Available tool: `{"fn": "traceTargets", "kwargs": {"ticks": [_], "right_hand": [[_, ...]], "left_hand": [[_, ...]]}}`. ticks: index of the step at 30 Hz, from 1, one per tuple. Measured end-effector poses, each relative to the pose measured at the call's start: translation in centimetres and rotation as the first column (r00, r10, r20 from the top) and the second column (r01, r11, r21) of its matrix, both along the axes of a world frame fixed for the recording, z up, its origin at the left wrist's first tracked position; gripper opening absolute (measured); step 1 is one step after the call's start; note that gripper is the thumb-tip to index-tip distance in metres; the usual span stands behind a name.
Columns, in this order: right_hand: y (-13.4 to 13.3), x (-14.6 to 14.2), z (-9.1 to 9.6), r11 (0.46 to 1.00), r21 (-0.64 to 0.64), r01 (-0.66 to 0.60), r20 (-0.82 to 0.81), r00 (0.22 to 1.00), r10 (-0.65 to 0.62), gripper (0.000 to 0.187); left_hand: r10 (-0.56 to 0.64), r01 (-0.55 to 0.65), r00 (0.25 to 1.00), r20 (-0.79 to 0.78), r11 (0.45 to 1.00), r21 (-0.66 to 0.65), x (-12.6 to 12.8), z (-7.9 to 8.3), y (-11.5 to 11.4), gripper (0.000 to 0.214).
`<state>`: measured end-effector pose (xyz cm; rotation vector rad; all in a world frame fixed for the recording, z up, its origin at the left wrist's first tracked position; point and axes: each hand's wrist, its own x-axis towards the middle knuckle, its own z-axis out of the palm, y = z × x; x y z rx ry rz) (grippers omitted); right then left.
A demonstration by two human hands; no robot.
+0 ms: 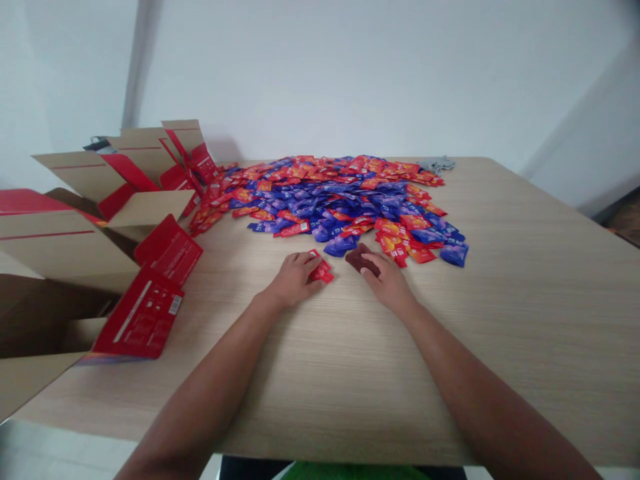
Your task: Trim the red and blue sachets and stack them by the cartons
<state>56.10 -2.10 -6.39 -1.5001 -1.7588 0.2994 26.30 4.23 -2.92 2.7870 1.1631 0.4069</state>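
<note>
Near the middle of the table, my left hand (296,279) has its fingers closed around a red packet (323,269), whose printed face shows past the fingertips. My right hand (386,280) grips a flat dark reddish-brown piece (358,259) between thumb and fingers; its exact kind I cannot make out. The two hands are a short way apart. Just beyond them spreads a large heap of small purple and red-orange packets (320,200). A few red-orange packets (395,233) lie close to my right fingers.
Open cardboard boxes with red printed outsides stand along the left, flaps up; the nearest box (143,313) reaches toward the table's left edge. A grey crumpled thing (437,164) lies at the back right. The wooden table (540,320) extends right, and a white wall (350,80) rises behind it.
</note>
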Motion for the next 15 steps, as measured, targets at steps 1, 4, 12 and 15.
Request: {"fn": "traceTargets", "kwargs": {"ticks": [1,4,12,15], "right_hand": [[0.0,0.0,0.0,1.0,0.0,0.001,0.003,1.0,-0.001,0.042],[-0.2,-0.1,0.2,1.0,-0.009,0.0,0.025,1.0,0.0,0.042],[-0.3,0.0,0.3,1.0,0.001,-0.007,0.067,0.998,0.007,0.043],[-0.2,0.1,0.2,1.0,0.011,-0.013,0.064,0.998,0.012,0.042]], "left_hand": [[0.023,-0.023,1.0,-0.011,1.0,0.019,0.7,0.1,-0.9,0.063],[0.068,-0.065,0.997,-0.036,0.995,0.077,2.4,0.7,-3.1,0.051],[0.082,-0.095,0.988,0.131,0.991,0.096,3.1,1.9,-3.3,0.043],[0.187,-0.183,0.907,0.378,0.982,-0.046,2.8,1.6,-3.6,0.046]]}}
